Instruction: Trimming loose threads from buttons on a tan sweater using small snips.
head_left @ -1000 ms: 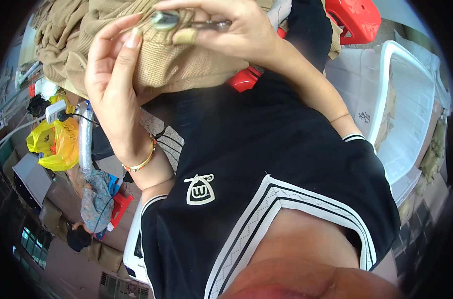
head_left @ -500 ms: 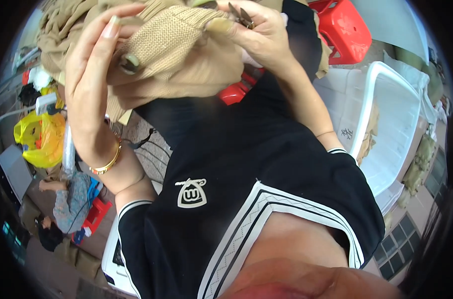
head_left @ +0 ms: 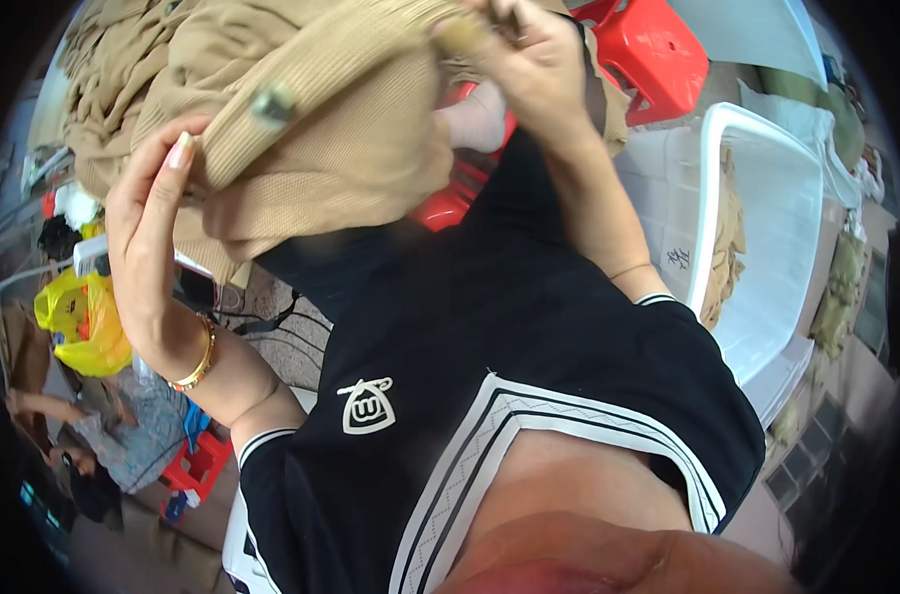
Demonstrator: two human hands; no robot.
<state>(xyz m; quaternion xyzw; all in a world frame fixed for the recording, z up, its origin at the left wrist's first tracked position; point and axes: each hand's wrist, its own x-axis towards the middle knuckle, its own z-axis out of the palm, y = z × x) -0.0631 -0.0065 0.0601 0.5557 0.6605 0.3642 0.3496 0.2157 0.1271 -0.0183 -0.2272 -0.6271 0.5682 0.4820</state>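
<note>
A tan ribbed knit garment (head_left: 331, 178) lies over my lap, its band drawn taut between my two hands. A blurred greenish button (head_left: 272, 105) sits on that band. My left hand (head_left: 155, 198), with a gold bracelet at the wrist, pinches the band's lower left end. Near the top edge my right hand (head_left: 534, 74) is closed on the band's other end. Its thumb has a yellowish cover (head_left: 460, 37). Motion blur and the picture's edge hide part of the right fingers and anything else in them.
More tan knit fabric (head_left: 123, 89) is heaped at the upper left. A red plastic stool (head_left: 658, 54) and a white tub (head_left: 767, 228) holding tan cloth stand at right. On the left are a yellow plastic bag (head_left: 84, 322), cables (head_left: 292, 317) and a seated person (head_left: 138, 431).
My hands have spread apart, the left down and leftward, the right upward, stretching the bunched band straight. Small dark metal snips seen by my right fingers earlier no longer show.
</note>
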